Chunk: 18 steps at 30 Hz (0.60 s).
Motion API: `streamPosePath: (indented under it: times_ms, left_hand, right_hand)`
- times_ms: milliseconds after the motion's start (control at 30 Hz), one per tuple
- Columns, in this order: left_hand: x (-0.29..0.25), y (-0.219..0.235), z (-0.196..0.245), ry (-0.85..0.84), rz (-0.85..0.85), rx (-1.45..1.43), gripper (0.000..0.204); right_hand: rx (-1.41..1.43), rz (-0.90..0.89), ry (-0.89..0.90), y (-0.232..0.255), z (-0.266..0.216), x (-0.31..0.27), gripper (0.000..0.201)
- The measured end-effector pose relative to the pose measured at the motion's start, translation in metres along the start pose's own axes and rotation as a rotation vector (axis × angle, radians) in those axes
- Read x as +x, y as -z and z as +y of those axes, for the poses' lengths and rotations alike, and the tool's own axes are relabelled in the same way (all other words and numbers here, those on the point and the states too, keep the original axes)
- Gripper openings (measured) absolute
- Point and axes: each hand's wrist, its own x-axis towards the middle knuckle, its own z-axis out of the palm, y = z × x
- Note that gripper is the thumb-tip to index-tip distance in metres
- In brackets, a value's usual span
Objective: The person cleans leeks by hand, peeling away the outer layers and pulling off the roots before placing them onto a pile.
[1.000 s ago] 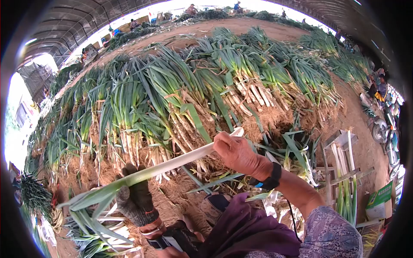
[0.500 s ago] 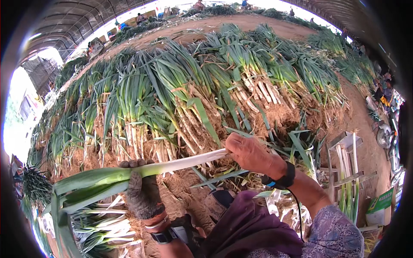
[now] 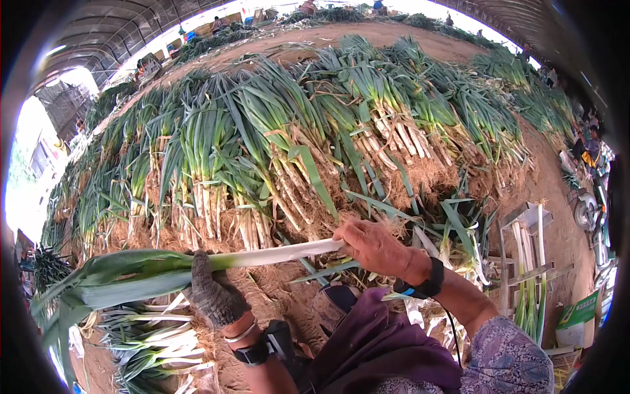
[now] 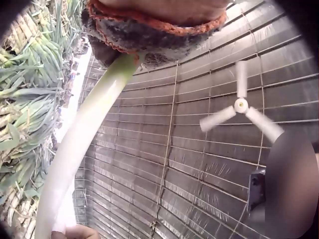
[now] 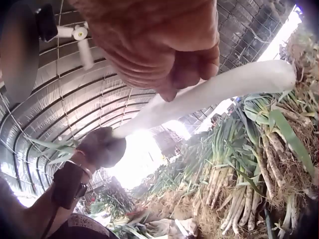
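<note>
A long leek (image 3: 282,254) lies nearly level across the front of the body in the head view, its white shank to the right and its broad green leaves drooping to the left. My left hand (image 3: 215,297), in a dark grey knitted glove with an orange cuff, grips it where the green begins. Bare, my right hand (image 3: 377,248) pinches the white shank near the root end. The right wrist view shows the smooth white end of the leek (image 5: 259,79) sticking out past those fingers. Between the hands the shank (image 4: 79,134) runs uncovered in the left wrist view.
Bundled leeks with hairy roots (image 3: 282,190) stretch in rows ahead. Trimmed leeks (image 3: 167,341) lie at lower left. At right, a metal rack (image 3: 505,269) holds several leeks beside a green and white box (image 3: 579,318). Peeled leaves (image 3: 453,262) litter the ground near the right arm.
The left hand, earlier open under the leek, has closed round its green part. The leek has swung from slanted to nearly level, and its leaves have shifted left.
</note>
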Motion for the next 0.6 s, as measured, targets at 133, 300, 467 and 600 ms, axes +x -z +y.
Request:
streamPosePath:
  times_ms: [133, 300, 467, 600]
  left_hand:
    - [0.012, 0.019, -0.004, 0.088, -0.013, 0.017, 0.035]
    - [0.01, 0.012, 0.013, 0.162, 0.046, 0.022, 0.033]
    - [0.039, 0.039, 0.007, 0.148, -0.004, -0.101, 0.016]
    - [0.076, 0.081, 0.005, 0.08, -0.009, -0.177, 0.03]
  right_hand:
    - [-0.055, -0.082, 0.092, 0.002, -0.006, -0.006, 0.016]
    - [0.393, 0.086, -0.246, 0.004, 0.015, -0.023, 0.011]
    - [-0.498, 0.046, -0.199, 0.022, 0.12, -0.094, 0.012]
    - [-0.534, 0.049, -0.486, 0.045, 0.171, -0.167, 0.026]
